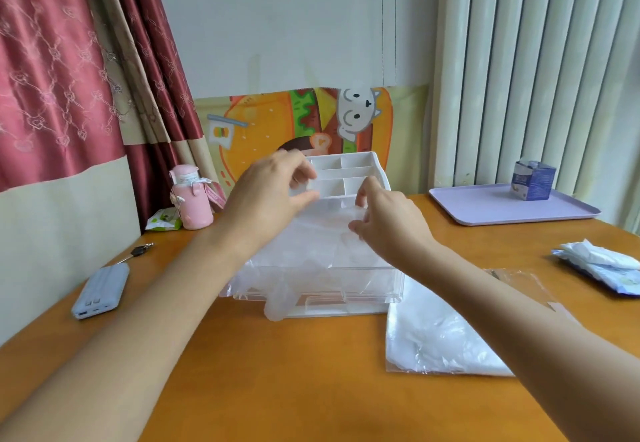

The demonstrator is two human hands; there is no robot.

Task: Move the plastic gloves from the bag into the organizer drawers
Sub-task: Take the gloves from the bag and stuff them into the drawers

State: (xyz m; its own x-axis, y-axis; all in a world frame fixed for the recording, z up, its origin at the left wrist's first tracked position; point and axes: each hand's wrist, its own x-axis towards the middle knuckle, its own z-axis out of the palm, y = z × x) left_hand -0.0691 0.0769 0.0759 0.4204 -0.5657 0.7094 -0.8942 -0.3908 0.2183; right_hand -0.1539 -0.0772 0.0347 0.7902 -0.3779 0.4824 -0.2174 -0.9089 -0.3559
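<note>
A white organizer (375, 173) with divided top compartments stands mid-table, its clear drawer (367, 284) pulled out toward me. Thin clear plastic gloves (311, 244) hang in front of the organizer, and their fingers droop over the drawer's front edge. My left hand (273, 195) pinches the gloves' upper edge at the left. At the right, my right hand (388, 219) pinches the same gloves. The clear plastic bag (440, 334) lies flat on the table to the right of the drawer, with more gloves showing inside it.
A pink bottle (190, 199) and a green packet (162, 221) stand at the back left. A grey power bank (102, 291) and keys (138, 251) lie at the left. A lilac tray (485, 209) carries a small blue carton (533, 181). A tissue pack (602, 265) lies at the right edge.
</note>
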